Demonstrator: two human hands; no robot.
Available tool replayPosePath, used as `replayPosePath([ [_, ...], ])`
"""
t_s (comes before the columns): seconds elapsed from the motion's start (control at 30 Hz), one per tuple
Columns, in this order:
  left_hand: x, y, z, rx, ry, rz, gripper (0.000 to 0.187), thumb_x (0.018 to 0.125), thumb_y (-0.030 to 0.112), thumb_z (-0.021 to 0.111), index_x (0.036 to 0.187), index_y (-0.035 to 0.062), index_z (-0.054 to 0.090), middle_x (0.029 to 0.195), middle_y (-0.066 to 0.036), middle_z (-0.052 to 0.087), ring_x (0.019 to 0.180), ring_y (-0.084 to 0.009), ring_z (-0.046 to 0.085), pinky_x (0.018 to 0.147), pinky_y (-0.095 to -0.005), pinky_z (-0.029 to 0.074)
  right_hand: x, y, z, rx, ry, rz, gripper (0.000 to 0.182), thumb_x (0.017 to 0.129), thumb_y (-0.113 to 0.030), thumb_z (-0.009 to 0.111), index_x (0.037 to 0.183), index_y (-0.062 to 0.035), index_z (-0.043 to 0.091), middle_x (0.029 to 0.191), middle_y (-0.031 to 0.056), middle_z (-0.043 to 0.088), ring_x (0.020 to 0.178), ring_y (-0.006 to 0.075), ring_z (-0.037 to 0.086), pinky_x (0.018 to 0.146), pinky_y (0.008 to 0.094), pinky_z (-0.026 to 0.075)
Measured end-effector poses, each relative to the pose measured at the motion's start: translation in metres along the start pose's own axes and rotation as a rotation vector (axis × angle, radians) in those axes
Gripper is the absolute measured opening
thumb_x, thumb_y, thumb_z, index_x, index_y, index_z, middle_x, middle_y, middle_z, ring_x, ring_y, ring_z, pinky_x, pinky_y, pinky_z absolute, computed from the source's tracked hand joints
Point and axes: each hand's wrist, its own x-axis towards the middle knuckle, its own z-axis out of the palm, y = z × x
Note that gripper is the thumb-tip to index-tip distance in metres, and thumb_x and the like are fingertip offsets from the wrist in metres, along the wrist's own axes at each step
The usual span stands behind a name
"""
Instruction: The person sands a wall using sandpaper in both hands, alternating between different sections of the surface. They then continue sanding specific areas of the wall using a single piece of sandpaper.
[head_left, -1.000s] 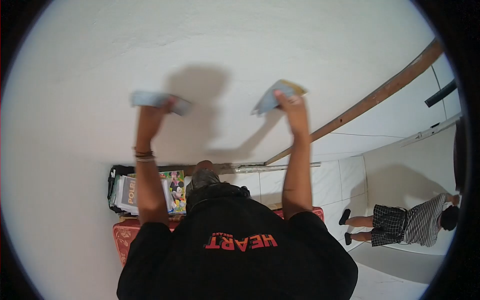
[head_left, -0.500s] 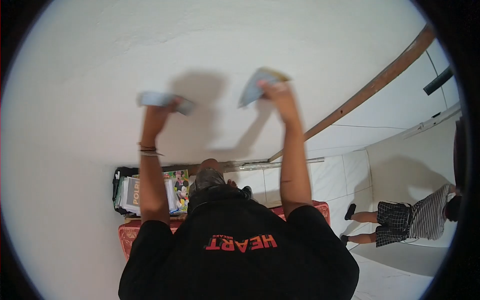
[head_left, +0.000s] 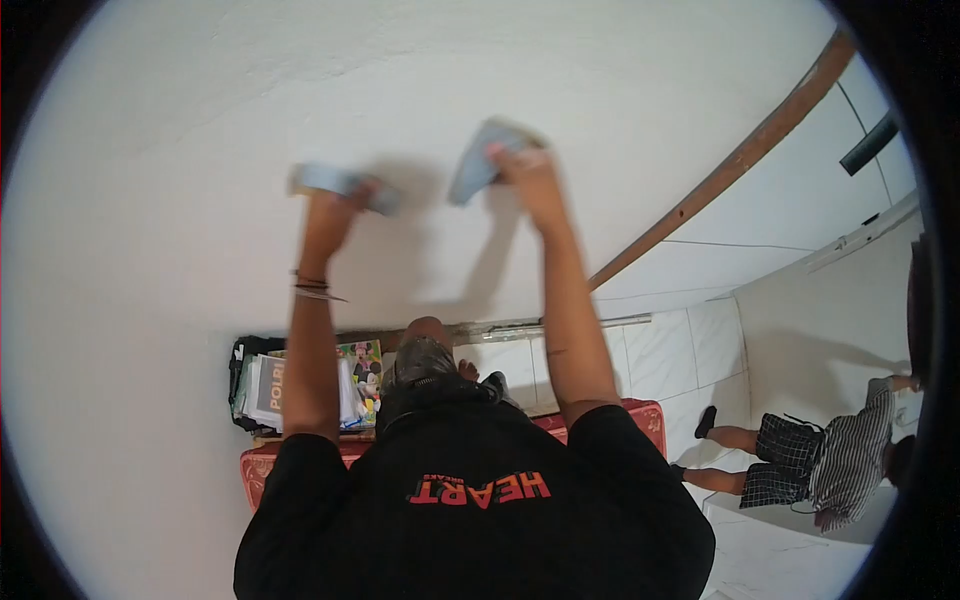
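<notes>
Against the white wall [head_left: 230, 230], both of my arms are raised. My left hand [head_left: 335, 205] is closed on a light grey-blue flat piece [head_left: 330, 179], which sticks out on both sides of the fingers. My right hand [head_left: 525, 170] grips another grey-blue flat piece [head_left: 474, 172], tilted, with its lower tip pointing down and left. Both pieces are blurred, so I cannot tell whether they touch the wall. A gap of bare wall with shadows lies between the hands.
A brown wooden beam [head_left: 740, 165] slants across the right side. Papers and books [head_left: 268, 385] lie at lower left beside a red patterned surface [head_left: 645, 420]. Another person [head_left: 850, 465] in striped top and checked shorts stands at far right on pale tiles [head_left: 660, 350].
My right hand has moved left with its piece, closer to the left one. My left hand has shifted slightly right and up. The other person's arm and body posture have changed.
</notes>
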Motion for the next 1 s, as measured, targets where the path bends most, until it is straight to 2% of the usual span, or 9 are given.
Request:
replayPosePath([
  [0.13, -0.044, -0.096, 0.063, -0.117, 0.057, -0.009, 0.032, 0.074, 0.021, 0.071, 0.094, 0.0002, 0.057, 0.084, -0.011, 0.062, 0.079, -0.0237, 0.058, 0.071, -0.0352, 0.046, -0.048, 0.114, 0.071, -0.32, 0.124, -0.084, 0.032, 0.08, -0.032, 0.061, 0.093, -0.0035, 0.065, 0.075, 0.0175, 0.063, 0.074, 0.0329, 0.06, 0.071, 0.0353, 0.047],
  [0.23, -0.174, -0.335, 0.093, 0.905, -0.013, 0.275, 0.023, 0.082, 0.029, 0.055, 0.096, 0.0123, 0.063, 0.076, -0.016, 0.059, 0.069, -0.0299, 0.058, 0.059, -0.0431, 0.046, -0.147, 0.283, 0.041, -0.361, 0.07, 0.143, 0.037, 0.079, -0.037, 0.059, 0.098, -0.0051, 0.063, 0.074, 0.0166, 0.063, 0.069, 0.0284, 0.061, 0.065, 0.0385, 0.046],
  [0.3, -0.303, -0.36, 0.068, 0.97, -0.35, -0.14, 0.023, 0.083, 0.032, 0.052, 0.088, 0.012, 0.063, 0.074, -0.014, 0.061, 0.066, -0.032, 0.059, 0.059, -0.0446, 0.047, -0.267, 0.388, -0.01, -0.404, 0.037, 0.638, 0.037, 0.079, -0.037, 0.057, 0.1, -0.007, 0.063, 0.089, 0.0173, 0.063, 0.084, 0.0334, 0.059, 0.076, 0.0422, 0.044],
  [0.37, -0.429, -0.337, 0.044, 0.807, -0.468, -0.569, 0.03, 0.085, 0.034, 0.047, 0.081, 0.008, 0.062, 0.08, -0.015, 0.063, 0.074, -0.0338, 0.061, 0.065, -0.0458, 0.048, -0.409, 0.42, -0.076, -1.175, -0.198, 0.377, 0.031, 0.084, -0.031, 0.05, 0.097, -0.0051, 0.063, 0.088, 0.0172, 0.063, 0.082, 0.0339, 0.058, 0.074, 0.0428, 0.046],
  [0.53, -0.573, -0.236, -0.002, 0.609, -0.66, -1.227, 0.027, 0.083, 0.025, 0.048, 0.09, 0.0, 0.058, 0.09, -0.021, 0.059, 0.082, -0.0374, 0.057, 0.072, -0.046, 0.045, -0.591, 0.343, -0.152, -0.023, 0.729, 1.252, 0.041, 0.082, -0.04, 0.054, 0.1, -0.0034, 0.062, 0.084, 0.0103, 0.063, 0.074, 0.0219, 0.06, 0.063, 0.0379, 0.046],
  [0.67, -0.534, -0.243, 0.016, 0.622, -0.527, -1.244, 0.029, 0.081, 0.017, 0.049, 0.097, -0.0064, 0.055, 0.097, -0.025, 0.056, 0.089, -0.0403, 0.054, 0.078, -0.0461, 0.043, -0.604, 0.351, -0.143, -0.144, 0.55, 1.469, 0.033, 0.083, -0.03, 0.05, 0.099, -0.004, 0.062, 0.092, 0.0121, 0.063, 0.082, 0.0251, 0.06, 0.069, 0.0385, 0.047],
  [0.83, -0.297, -0.286, 0.059, 0.591, 0.437, -0.772, 0.034, 0.079, 0.007, 0.05, 0.105, -0.0144, 0.05, 0.107, -0.031, 0.052, 0.097, -0.0439, 0.051, 0.086, -0.0463, 0.04, -0.46, 0.489, -0.096, -1.042, 0.051, 0.986, 0.026, 0.084, -0.018, 0.046, 0.098, -0.0048, 0.063, 0.101, 0.0144, 0.063, 0.093, 0.0292, 0.061, 0.077, 0.0392, 0.048],
  [0.93, -0.137, -0.173, 0.032, 0.551, 0.914, -0.134, 0.044, 0.088, 0.007, 0.041, 0.12, -0.0197, 0.028, 0.119, -0.039, 0.039, 0.11, -0.0456, 0.042, 0.097, -0.0444, 0.031, -0.258, 0.443, -0.099, 0.351, 0.99, 1.056, 0.027, 0.084, -0.023, 0.051, 0.103, -0.0054, 0.059, 0.097, 0.0099, 0.06, 0.091, 0.0238, 0.056, 0.084, 0.0378, 0.044],
  [1.0, -0.064, -0.064, 0.002, 0.406, 1.114, -0.18, 0.046, 0.093, 0.011, 0.038, 0.124, -0.0204, 0.022, 0.121, -0.038, 0.037, 0.111, -0.0437, 0.043, 0.1, -0.0435, 0.029, -0.128, 0.376, -0.112, 0.607, 1.086, 0.78, 0.036, 0.093, -0.019, 0.035, 0.122, -0.0002, 0.046, 0.12, 0.0167, 0.052, 0.109, 0.0259, 0.051, 0.097, 0.0356, 0.037],
])
